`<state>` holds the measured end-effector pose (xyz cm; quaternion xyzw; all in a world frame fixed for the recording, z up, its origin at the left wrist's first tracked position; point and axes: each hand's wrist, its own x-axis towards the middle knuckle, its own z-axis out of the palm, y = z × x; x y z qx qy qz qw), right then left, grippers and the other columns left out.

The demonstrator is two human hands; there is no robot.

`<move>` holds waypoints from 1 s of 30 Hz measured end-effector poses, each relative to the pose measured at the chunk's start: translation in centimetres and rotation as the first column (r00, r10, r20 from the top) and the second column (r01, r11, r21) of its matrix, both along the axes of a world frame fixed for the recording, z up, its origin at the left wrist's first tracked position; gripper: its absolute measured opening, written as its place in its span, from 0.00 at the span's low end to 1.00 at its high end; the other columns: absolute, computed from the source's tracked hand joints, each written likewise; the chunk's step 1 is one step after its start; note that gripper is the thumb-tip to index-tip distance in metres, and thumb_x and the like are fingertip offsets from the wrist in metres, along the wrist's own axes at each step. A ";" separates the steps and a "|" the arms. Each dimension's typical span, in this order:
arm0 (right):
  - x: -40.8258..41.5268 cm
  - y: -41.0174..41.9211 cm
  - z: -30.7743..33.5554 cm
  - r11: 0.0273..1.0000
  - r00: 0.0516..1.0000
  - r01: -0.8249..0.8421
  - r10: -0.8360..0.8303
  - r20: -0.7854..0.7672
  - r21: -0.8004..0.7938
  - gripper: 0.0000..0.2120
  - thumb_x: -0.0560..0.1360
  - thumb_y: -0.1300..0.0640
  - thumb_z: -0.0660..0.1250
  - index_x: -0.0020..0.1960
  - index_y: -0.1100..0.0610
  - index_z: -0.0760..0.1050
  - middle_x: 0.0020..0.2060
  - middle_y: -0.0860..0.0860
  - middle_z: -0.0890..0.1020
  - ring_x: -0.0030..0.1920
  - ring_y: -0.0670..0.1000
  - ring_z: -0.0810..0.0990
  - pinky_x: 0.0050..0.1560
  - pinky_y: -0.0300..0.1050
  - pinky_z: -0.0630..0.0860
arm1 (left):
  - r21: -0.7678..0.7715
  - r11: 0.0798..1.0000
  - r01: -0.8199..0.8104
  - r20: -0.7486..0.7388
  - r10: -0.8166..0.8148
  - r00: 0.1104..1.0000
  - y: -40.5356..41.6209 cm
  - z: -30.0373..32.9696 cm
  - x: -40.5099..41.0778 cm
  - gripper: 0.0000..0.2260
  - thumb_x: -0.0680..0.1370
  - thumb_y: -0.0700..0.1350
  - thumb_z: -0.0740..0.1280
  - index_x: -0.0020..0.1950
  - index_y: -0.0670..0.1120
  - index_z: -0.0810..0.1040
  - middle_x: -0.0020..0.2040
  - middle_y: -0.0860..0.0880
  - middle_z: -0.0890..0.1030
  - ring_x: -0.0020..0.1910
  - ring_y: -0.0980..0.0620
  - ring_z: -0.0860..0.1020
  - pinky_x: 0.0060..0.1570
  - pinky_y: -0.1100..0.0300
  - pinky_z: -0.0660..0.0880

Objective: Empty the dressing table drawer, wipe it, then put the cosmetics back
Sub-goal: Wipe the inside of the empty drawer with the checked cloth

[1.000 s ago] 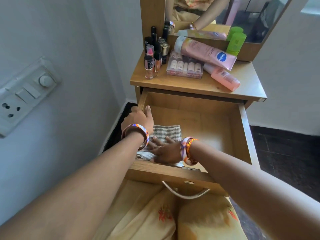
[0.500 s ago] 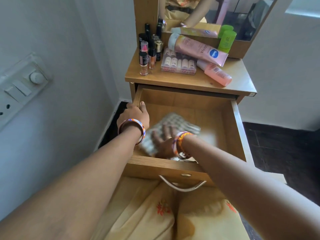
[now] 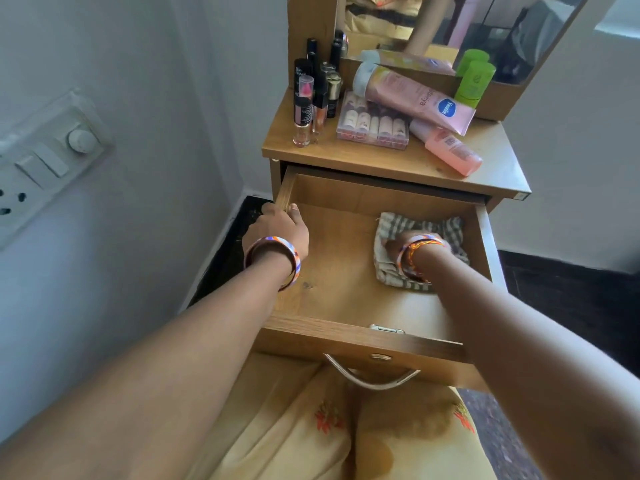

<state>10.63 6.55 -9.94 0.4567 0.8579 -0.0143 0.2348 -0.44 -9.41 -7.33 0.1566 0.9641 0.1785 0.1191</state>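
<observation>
Since 1 second ago the cloth [image 3: 420, 237] and the right hand [image 3: 403, 245] have slid from the drawer's front left part to its right side, near the right wall. At far left a switch panel [image 3: 45, 164] sits on the wall. Next, the left hand [image 3: 280, 225] grips the left wall of the open drawer [image 3: 343, 337], thumb inside, fingers curled over the edge. Above, on the table [image 3: 391, 164], stand small bottles [image 3: 313, 95], then a flat box of lipsticks [image 3: 372, 126], then 2 pink tubes [image 3: 415, 93] lying down and a green bottle [image 3: 474, 83] by the mirror [image 3: 485, 22]. Further right, the right hand presses on the striped cloth on the drawer floor; its fingers are hidden behind the wrist, so I cannot tell how wide its grip is.
</observation>
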 end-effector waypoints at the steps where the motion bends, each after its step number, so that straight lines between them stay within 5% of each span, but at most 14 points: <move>1: -1.1 -0.5 -0.5 1.000 1.000 -0.007 0.007 -0.018 -0.013 0.20 0.77 0.51 0.59 0.65 0.59 0.72 0.67 0.57 0.73 0.67 0.59 0.72 0.65 0.55 0.71 | 0.003 1.000 -0.003 -0.004 0.003 1.000 0.0 -0.1 0.0 0.21 0.82 0.55 0.49 0.65 0.40 0.66 0.59 0.41 0.77 0.54 0.43 0.78 0.41 0.57 0.69; 12: -8.5 -7.0 1.2 0.926 0.919 -0.332 0.274 -0.285 -0.180 0.15 0.76 0.55 0.61 0.58 0.62 0.76 0.55 0.59 0.80 0.57 0.60 0.78 0.58 0.51 0.76 | 0.009 1.000 0.002 -0.026 -0.002 1.000 0.5 0.0 -0.2 0.22 0.82 0.54 0.49 0.65 0.39 0.67 0.60 0.39 0.76 0.58 0.41 0.76 0.43 0.55 0.65; 15: -8.7 -7.4 0.5 0.878 0.890 -0.364 0.229 -0.394 -0.312 0.18 0.80 0.54 0.57 0.66 0.61 0.69 0.57 0.58 0.78 0.57 0.59 0.77 0.60 0.52 0.75 | 0.003 1.000 0.002 -0.038 -0.002 0.999 0.5 -0.2 -0.2 0.22 0.82 0.55 0.49 0.65 0.39 0.67 0.60 0.40 0.77 0.57 0.41 0.77 0.42 0.55 0.66; 18: -8.6 -6.9 -0.6 0.857 0.851 -0.323 0.077 -0.520 -0.401 0.21 0.81 0.48 0.51 0.69 0.57 0.64 0.44 0.51 0.75 0.43 0.51 0.74 0.54 0.45 0.71 | -0.020 1.000 0.000 -0.052 -0.001 0.999 0.5 -0.2 -0.1 0.22 0.82 0.55 0.48 0.65 0.40 0.68 0.59 0.40 0.77 0.55 0.42 0.78 0.42 0.56 0.66; 20: -8.0 -6.1 -0.5 0.844 0.858 -0.362 0.136 -0.496 -0.396 0.20 0.80 0.51 0.53 0.71 0.54 0.63 0.48 0.52 0.74 0.46 0.51 0.73 0.54 0.47 0.71 | -0.024 1.000 0.003 -0.054 -0.004 0.999 0.5 -0.1 0.0 0.23 0.82 0.55 0.48 0.64 0.40 0.68 0.59 0.40 0.77 0.55 0.42 0.77 0.41 0.55 0.66; 24: -5.5 -4.7 1.1 0.811 0.866 -0.485 0.394 -0.307 -0.328 0.31 0.76 0.57 0.61 0.76 0.47 0.52 0.73 0.53 0.64 0.71 0.56 0.65 0.70 0.50 0.65 | -0.010 1.000 -0.001 -0.057 0.000 0.998 0.5 -0.2 -0.1 0.22 0.82 0.55 0.48 0.64 0.39 0.68 0.59 0.40 0.77 0.56 0.41 0.77 0.42 0.55 0.66; 27: -2.8 -2.5 1.2 0.869 0.934 -0.357 0.328 -0.140 -0.344 0.32 0.79 0.47 0.57 0.77 0.50 0.46 0.76 0.50 0.53 0.76 0.55 0.53 0.74 0.48 0.53 | 0.003 1.000 -0.005 -0.056 0.005 0.998 0.6 -0.6 -0.3 0.23 0.82 0.54 0.48 0.63 0.39 0.69 0.58 0.39 0.78 0.55 0.39 0.77 0.43 0.55 0.67; 30: 1.0 0.0 0.6 0.962 0.991 -0.133 0.133 -0.016 -0.237 0.31 0.79 0.44 0.55 0.77 0.55 0.50 0.75 0.51 0.58 0.74 0.59 0.59 0.74 0.53 0.58 | 0.022 1.000 -0.006 -0.053 0.007 0.999 0.7 -0.7 -0.3 0.23 0.82 0.54 0.48 0.64 0.38 0.69 0.58 0.38 0.78 0.55 0.38 0.77 0.45 0.53 0.70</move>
